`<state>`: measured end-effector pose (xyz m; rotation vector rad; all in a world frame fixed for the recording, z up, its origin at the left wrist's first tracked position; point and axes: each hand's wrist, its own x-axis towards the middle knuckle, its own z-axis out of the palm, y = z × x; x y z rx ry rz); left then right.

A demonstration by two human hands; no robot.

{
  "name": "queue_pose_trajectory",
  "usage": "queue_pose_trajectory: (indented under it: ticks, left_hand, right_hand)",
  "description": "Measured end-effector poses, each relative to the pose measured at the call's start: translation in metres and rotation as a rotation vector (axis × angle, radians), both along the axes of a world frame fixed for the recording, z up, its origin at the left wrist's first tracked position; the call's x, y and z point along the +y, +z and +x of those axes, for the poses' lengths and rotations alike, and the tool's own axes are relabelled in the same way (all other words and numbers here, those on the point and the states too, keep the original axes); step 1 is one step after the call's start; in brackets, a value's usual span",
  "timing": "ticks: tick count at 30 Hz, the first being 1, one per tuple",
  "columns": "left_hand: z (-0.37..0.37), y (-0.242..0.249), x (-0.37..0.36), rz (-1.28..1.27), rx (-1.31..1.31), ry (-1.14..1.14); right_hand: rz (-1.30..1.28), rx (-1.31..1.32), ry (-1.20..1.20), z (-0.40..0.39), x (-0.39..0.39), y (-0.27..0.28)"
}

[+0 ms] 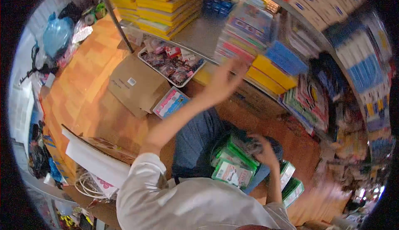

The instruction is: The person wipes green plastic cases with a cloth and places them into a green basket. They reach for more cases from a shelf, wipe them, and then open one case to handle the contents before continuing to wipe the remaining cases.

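My left hand point(232, 76) is stretched forward at the near side of a stack of thin books point(245, 32) on the low shelf, its fingers blurred by motion. In my lap, my right hand point(264, 149) curls its fingers around the end of a green-edged pack point(243, 151) with greyish clear plastic on it. Another green pack with a white picture label point(233, 174) lies beneath it on my thighs. Beside my right forearm, more green-edged packs point(293, 190) rest near the floor.
A white tray of small wrapped packets point(172, 63) sits beside a cardboard box point(133, 84) and a pink-and-blue pack point(171, 102). Yellow-edged books point(162, 7) are stacked behind a metal post point(114, 16). Yellow and blue packs point(274, 72) line the shelf edge. White cable point(89, 186) lies lower left.
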<state>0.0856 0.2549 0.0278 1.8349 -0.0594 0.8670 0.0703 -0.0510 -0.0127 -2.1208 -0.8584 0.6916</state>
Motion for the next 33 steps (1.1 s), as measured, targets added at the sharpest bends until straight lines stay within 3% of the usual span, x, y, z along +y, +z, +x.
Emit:
queue_pose_trajectory:
  ticks: [1,2,4,6,7,8,11,17,21,32,33]
  left_hand:
    - [0.014,0.022,0.03,-0.014,-0.164,0.17]
    - [0.042,0.032,0.066,-0.167,-0.281,0.153]
    - [0.091,0.055,0.118,-0.03,-0.324,0.334]
    - [0.155,0.064,0.163,0.244,-0.239,0.415]
    - [0.208,0.07,0.185,0.344,-0.315,0.459]
    - [0.225,0.086,0.187,0.444,-0.393,0.503]
    - [0.259,0.065,0.197,0.442,-0.383,0.51]
    - [0.328,0.054,0.177,0.482,-0.395,0.496]
    - [0.331,0.05,0.186,0.555,-0.37,0.523]
    - [0.24,0.081,0.25,0.859,-0.279,0.636]
    - [0.23,0.085,0.253,0.883,-0.273,0.64]
  right_hand:
    - [-0.019,-0.005,0.018,0.0,0.003,-0.019]
    - [0.021,0.01,0.048,-0.003,-0.001,-0.046]
    - [0.048,0.033,0.075,-0.011,-0.003,-0.059]
    - [0.089,0.27,-0.178,-0.016,-0.002,-0.054]
    - [0.023,0.2,-0.146,-0.013,-0.006,-0.056]
    - [0.013,0.197,-0.153,-0.015,-0.006,-0.055]
    - [0.052,0.356,-0.364,-0.023,-0.005,-0.056]
    - [0.067,0.279,-0.425,-0.021,-0.021,-0.077]
    - [0.026,0.201,-0.397,-0.018,-0.015,-0.068]
    - [0.099,0.456,-0.544,-0.017,0.005,-0.047]
    - [0.141,0.344,-0.465,-0.018,-0.007,-0.068]
